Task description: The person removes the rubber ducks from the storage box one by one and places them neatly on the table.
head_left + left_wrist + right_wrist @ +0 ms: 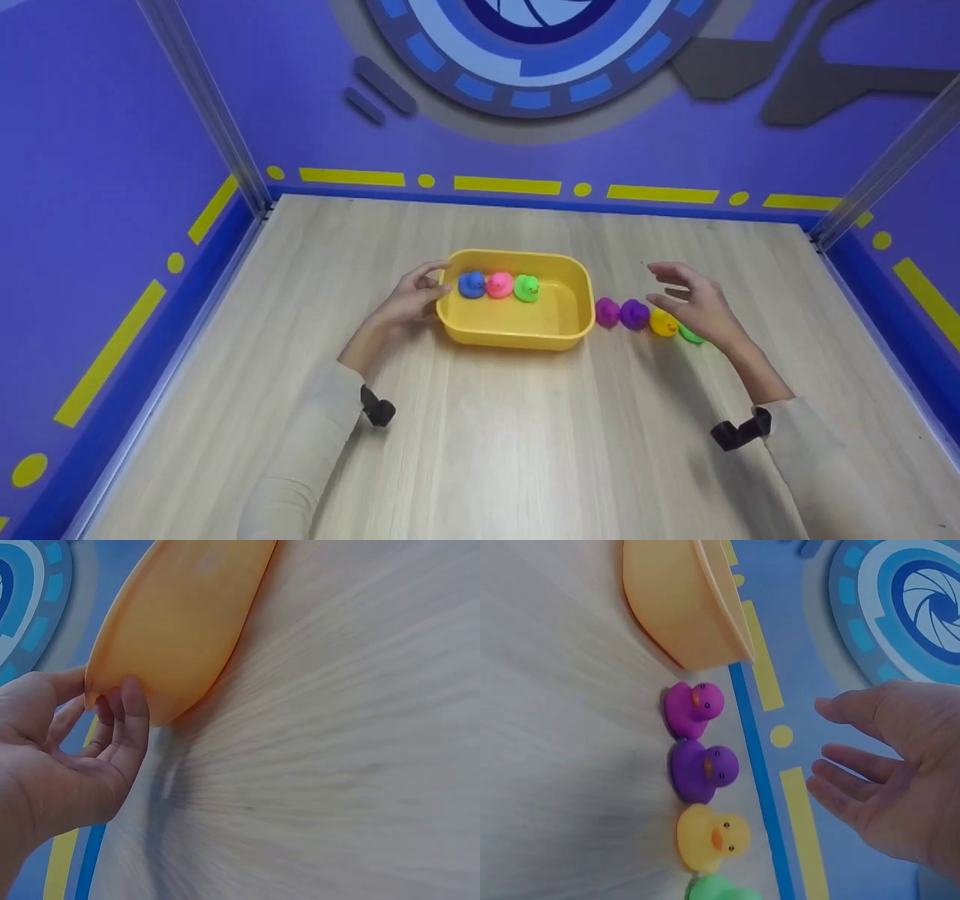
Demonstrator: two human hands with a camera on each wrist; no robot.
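You have pale wood-grain table (480, 442) beneath your fingers. Yellow tub (517, 339) stands on it, one end touching your left fingers (135, 716). Beyond other end, duck row, lower than your right fingers (862, 763): magenta duck (607, 312), purple duck (635, 315) left of fingertips, yellow duck (663, 323), partly hidden green duck (691, 335).

Yellow rectangular plastic tub (555, 319): round-cornered, on the pale wood-grain table (480, 435).
In the tub: small blue toy duck (472, 286), pink toy duck (499, 286) and bright green toy duck (526, 289), side by side, left to right.
Right of the tub: magenta toy duck (607, 313) just beside it, then purple toy duck (635, 315), yellow toy duck (663, 323) and a second green toy duck (691, 335), partly hidden.
Left hand (409, 301): grips the tub's left end.
Right hand (699, 301): hovers over the outer row, fingers loosely bent.
Purple-blue back wall (300, 112): yellow dashes and dots along its foot.
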